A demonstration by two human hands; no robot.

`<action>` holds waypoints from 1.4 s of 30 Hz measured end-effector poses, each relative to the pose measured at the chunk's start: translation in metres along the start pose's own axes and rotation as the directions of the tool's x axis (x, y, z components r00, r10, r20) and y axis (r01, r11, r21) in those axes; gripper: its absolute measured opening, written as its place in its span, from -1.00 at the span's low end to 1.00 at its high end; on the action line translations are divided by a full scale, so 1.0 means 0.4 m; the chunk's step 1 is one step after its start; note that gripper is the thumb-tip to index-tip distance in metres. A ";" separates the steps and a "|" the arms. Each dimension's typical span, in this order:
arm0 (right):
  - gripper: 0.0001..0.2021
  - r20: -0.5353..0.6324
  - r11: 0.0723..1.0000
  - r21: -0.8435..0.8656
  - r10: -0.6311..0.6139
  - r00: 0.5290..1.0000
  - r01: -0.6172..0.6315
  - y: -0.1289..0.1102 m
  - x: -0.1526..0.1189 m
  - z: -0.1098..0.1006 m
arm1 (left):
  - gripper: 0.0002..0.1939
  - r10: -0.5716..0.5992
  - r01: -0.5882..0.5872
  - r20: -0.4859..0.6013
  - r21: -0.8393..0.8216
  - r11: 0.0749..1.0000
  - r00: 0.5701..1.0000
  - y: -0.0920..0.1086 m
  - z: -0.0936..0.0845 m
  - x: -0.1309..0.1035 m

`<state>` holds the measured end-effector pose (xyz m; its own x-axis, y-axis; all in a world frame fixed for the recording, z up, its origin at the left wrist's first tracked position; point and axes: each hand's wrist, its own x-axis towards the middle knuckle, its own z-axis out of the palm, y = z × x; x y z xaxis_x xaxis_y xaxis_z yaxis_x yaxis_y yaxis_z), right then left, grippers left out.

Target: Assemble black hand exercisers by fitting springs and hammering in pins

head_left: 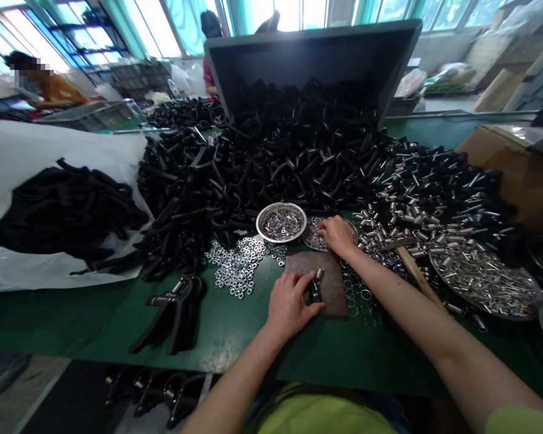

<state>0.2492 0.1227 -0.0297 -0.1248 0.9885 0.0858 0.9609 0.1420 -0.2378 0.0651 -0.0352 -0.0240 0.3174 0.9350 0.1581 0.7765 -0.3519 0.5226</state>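
My left hand is closed round a small black part, which rests on a flat brown plate. A metal coil spring sits at the part's far end, by my left fingertips. My right hand reaches into a shallow dish of tiny metal pieces, fingers pinched together; what they hold, if anything, is hidden. Beside that dish stands a steel bowl with small metal parts. Loose silvery nuts lie left of the plate, and thin metal rings to its right.
Black clamp-like parts are heaped before a tipped grey bin. Finished-looking clamps stand at left. Springs, a wooden-handled tool and a pin-filled tray lie at right. Another person sits at far left.
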 end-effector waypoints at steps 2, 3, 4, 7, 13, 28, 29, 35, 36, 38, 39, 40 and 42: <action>-0.79 -0.004 1.000 0.010 0.017 1.000 -0.017 0.005 -0.006 -0.007 | -0.35 -0.036 0.034 -0.023 -0.057 0.998 0.999 0.000 0.001 0.003; -0.79 -0.008 0.999 0.017 0.031 1.000 -0.030 0.008 -0.009 -0.011 | -0.36 -0.059 0.055 -0.039 -0.106 0.993 0.997 0.000 0.000 0.005; -0.79 -0.013 0.999 0.027 0.045 0.999 -0.045 0.010 -0.012 -0.014 | -0.37 -0.091 0.080 -0.057 -0.174 0.981 0.994 -0.001 -0.002 0.008; -0.77 -0.040 0.994 0.066 0.094 0.995 -0.092 0.011 -0.022 -0.021 | -0.40 -0.261 0.206 -0.047 -0.483 0.851 0.964 -0.001 -0.015 0.017; -0.78 -0.079 0.964 0.222 0.170 0.982 -0.149 0.014 -0.033 -0.043 | -0.46 -0.505 0.404 0.314 -0.912 0.075 0.804 0.008 -0.049 0.024; -0.95 -0.109 0.380 0.911 -0.160 0.981 0.163 -0.120 -0.288 -0.096 | -0.65 -0.268 0.333 0.591 -0.710 -0.621 0.761 0.052 -0.087 0.010; -0.96 -0.112 0.382 0.910 -0.155 0.982 0.164 -0.121 -0.288 -0.092 | -0.65 -0.267 0.337 0.587 -0.717 -0.610 0.764 0.054 -0.085 0.010; -0.95 -0.127 0.488 0.852 -0.158 0.979 0.189 -0.108 -0.286 -0.088 | -0.56 -0.286 0.402 0.536 -0.817 -0.414 0.794 0.037 -0.081 0.011; -0.92 -0.148 0.549 0.803 -0.190 0.970 0.230 -0.102 -0.286 -0.090 | -0.53 -0.291 0.424 0.516 -0.845 -0.325 0.806 0.029 -0.083 0.015; -0.87 -0.225 0.692 0.604 -0.326 0.918 0.394 -0.086 -0.283 -0.090 | -0.47 -0.283 0.456 0.459 -0.886 -0.078 0.842 0.009 -0.088 0.028; -0.86 -0.262 0.739 0.449 -0.428 0.865 0.502 -0.076 -0.279 -0.088 | -0.44 -0.271 0.459 0.426 -0.885 0.070 0.863 -0.002 -0.089 0.036; -0.86 -0.280 0.748 0.273 -0.540 0.794 0.605 -0.065 -0.274 -0.083 | -0.40 -0.251 0.450 0.395 -0.865 0.221 0.884 -0.011 -0.089 0.045; -0.83 -0.258 0.669 -0.048 -0.726 0.638 0.742 -0.046 -0.263 -0.067 | -0.36 -0.193 0.384 0.333 -0.771 0.508 0.923 -0.027 -0.083 0.055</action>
<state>0.2514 0.0148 -0.0084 -0.7134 0.5137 0.4766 0.5617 0.8259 -0.0493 0.0457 -0.0092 0.0018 0.3241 0.9167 -0.2339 0.0970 0.2137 0.9721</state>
